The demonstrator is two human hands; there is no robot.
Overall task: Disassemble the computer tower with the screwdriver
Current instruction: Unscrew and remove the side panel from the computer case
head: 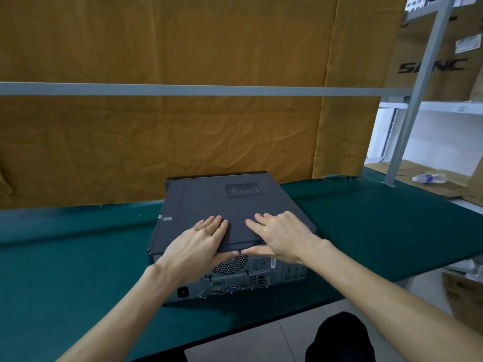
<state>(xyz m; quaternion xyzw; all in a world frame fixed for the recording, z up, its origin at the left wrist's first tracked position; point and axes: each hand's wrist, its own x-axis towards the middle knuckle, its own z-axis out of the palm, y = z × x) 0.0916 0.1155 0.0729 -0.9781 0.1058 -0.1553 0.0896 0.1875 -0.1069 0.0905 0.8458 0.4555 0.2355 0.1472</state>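
Both my hands grip the rear edge of the tower's top panel.

At the bottom right of the frame I see a dark-clothed knee [339,338] over the pale tiled floor [235,343]. Above it, at centre, my left hand [198,246] and right hand [282,239] lie with fingers spread flat on the dark grey metal side panel [209,202] of the black computer tower [230,283], thumbs hooked under its near edge, so each is grasping the panel. The tower lies on its side on the green-covered table [379,231], its back plate of ports and round fan grille facing me. Whether the panel is already lifted off its seat I cannot quite tell. Behind hangs a mustard-yellow cloth [183,48]; at the upper right stand grey metal shelves [428,74] with cardboard boxes [433,66] and a clear plastic bottle [428,178].
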